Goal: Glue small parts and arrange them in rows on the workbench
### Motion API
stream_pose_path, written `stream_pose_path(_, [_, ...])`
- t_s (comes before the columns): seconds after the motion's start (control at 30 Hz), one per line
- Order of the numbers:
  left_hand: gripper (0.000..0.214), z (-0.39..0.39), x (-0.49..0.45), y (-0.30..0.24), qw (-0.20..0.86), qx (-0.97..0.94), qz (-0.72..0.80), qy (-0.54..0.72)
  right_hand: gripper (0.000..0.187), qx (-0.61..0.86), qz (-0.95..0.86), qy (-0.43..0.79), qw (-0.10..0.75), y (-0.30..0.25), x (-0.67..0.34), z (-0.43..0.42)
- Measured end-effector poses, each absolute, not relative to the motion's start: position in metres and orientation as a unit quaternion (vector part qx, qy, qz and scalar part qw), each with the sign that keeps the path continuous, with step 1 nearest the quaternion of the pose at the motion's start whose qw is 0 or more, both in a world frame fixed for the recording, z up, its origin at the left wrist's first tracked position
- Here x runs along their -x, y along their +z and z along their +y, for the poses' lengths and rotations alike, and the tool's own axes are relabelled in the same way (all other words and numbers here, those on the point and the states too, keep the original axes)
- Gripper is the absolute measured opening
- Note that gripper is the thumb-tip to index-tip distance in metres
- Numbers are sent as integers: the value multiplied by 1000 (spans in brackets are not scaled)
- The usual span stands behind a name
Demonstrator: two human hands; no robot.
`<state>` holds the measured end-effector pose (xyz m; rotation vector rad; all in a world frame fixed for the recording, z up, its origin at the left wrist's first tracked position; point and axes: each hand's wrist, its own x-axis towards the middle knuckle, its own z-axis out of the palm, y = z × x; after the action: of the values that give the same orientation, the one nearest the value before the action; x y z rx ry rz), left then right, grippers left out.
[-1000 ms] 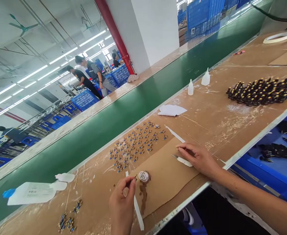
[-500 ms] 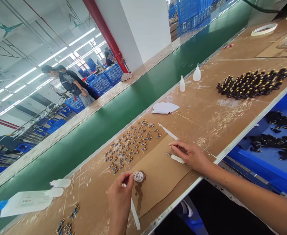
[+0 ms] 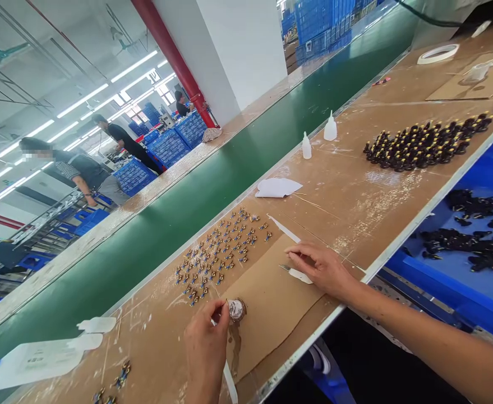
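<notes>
My left hand (image 3: 206, 336) is closed in a pinch at the edge of a small round pot of white paste (image 3: 236, 309). What its fingertips hold is too small to make out. My right hand (image 3: 319, 266) hovers over the cardboard sheet (image 3: 267, 300), thumb and forefinger brought together; anything between them cannot be made out. Just below that hand lies a small white glue bottle (image 3: 300, 276) with a thin pointed tip, partly covered by the fingers. Many tiny blue-and-brown figures (image 3: 216, 252) are spread in rows beyond the cardboard.
Black pieces with yellow tops (image 3: 427, 143) stand grouped at right, above a blue bin (image 3: 452, 280) of black parts. Two white squeeze bottles, one a dropper bottle (image 3: 307, 147), stand near the green conveyor belt (image 3: 246, 154). A large white bottle (image 3: 36, 362) lies at left. People work beyond.
The whole view has shifted slightly, sliding the table's contents left. Both hands keep nearly the same pose beside the pot and glue bottle. In the background, a person in striped sleeves has moved left.
</notes>
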<state>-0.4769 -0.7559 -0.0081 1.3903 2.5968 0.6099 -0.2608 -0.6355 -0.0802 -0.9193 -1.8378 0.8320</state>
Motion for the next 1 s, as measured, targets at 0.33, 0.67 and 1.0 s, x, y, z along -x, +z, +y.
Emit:
stream_pose_path(0.33, [25,-766,479,-4,124,-403,864,276,24,382,-739,332,444,-81,261,-635])
stream_pose_path(0.67, [41,-838,497,-31,247,-108,727,632,27,402,-725,366,422,-83,258,-639])
stream_pose_path(1.0, [33,-878,526,-63,102,-36,739,665,31,462,-718,346,389,-90,255,-642])
